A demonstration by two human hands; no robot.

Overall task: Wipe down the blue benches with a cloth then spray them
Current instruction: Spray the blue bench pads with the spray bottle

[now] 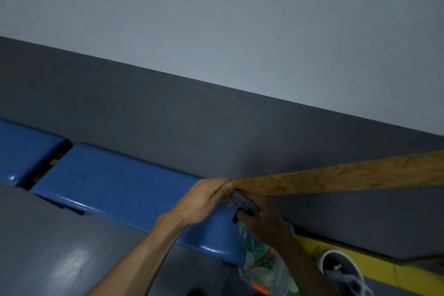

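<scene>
The long blue padded bench (115, 185) lies against the dark grey wall, its long axis running from upper left down to lower right — right under my hands at its near end. My left hand (206, 202) is nearer it, fingers pinched at the end of a brown wooden board (348, 178). My right hand (262, 221) grips a dark grey object I cannot identify, above a clear plastic bag (262, 264).

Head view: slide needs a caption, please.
Both hands, left and right, meet at a wooden board beside the blue bench; a clear bag hangs below.
</scene>
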